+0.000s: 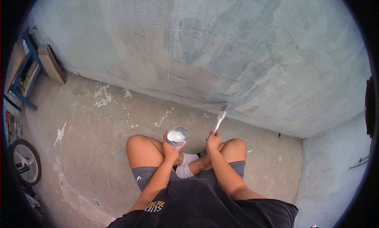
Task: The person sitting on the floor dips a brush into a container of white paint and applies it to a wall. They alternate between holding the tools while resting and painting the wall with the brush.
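Observation:
In the head view I sit cross-legged on the floor, facing a wall. My left hand is wrapped round a small metal can, held upright above my crossed legs. Thick white paint lies inside it and marks its rim. Closed on the handle of a white-smeared paintbrush is my right hand. The brush points away from me, and its greyish tip is right by the lower part of the wall. Around that spot the wall shows darker grey and pale, streaky patches.
White splashes dot the concrete floor. At the far left stand a blue frame and leaning boards, with a spoked wheel nearer me. A side wall meets the front wall at the right.

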`<state>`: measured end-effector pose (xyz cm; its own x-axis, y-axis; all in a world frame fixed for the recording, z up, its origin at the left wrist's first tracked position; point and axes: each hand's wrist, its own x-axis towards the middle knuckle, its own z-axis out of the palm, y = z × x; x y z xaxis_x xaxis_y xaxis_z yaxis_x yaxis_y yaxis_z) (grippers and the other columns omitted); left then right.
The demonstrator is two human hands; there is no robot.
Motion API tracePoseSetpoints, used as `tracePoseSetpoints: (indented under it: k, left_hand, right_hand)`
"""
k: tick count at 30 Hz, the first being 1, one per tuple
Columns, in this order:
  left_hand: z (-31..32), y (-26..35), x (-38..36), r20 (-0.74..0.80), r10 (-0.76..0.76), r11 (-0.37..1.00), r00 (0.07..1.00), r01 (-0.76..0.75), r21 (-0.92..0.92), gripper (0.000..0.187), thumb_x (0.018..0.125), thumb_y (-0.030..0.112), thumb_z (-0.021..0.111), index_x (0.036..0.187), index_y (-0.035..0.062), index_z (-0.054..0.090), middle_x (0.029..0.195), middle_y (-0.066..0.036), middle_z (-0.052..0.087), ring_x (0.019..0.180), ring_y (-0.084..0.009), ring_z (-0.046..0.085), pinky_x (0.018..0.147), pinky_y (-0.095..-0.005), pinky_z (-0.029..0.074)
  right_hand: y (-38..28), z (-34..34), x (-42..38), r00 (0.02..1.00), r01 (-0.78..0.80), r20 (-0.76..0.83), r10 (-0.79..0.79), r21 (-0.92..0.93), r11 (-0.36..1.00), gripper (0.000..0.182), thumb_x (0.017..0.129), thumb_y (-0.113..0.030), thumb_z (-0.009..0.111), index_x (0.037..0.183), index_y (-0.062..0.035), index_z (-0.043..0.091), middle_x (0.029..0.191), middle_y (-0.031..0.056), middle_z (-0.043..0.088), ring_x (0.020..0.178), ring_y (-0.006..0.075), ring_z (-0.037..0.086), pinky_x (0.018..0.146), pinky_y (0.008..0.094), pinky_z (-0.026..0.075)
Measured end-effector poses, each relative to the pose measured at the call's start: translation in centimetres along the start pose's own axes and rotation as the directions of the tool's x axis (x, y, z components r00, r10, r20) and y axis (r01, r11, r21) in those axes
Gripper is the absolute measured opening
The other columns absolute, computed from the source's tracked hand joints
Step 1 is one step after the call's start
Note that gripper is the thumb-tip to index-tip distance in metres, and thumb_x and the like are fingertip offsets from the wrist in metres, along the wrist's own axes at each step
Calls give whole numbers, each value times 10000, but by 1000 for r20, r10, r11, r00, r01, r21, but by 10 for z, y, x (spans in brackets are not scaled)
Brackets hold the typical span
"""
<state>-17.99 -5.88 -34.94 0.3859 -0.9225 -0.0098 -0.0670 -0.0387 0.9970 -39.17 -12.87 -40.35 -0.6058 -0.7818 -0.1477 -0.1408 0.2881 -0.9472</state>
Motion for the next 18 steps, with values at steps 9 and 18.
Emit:
tracePoseSetpoints:
  k: [9,18]
  left_hand:
    - [-6,4,6,-113,-14,997,994,5,-79,972,634,118,952,1410,-51,392,1299,-188,582,1180,-283,596,1007,-373,485]
    - [-13,-5,7,-166,18,999,986,-22,-23,978,636,102,950,1420,-36,381,1304,-174,568,1196,-283,578,1022,-384,475]
  right_hand:
    - [-42,50,-21,922,45,388,25,-169,985,383,949,-169,634,1267,44,625,833,240,663,761,235,640,691,399,485]
    - [-23,58,0,859,217,500,-104,-172,961,360,934,-159,648,1244,23,644,766,236,630,687,309,615,680,420,490]
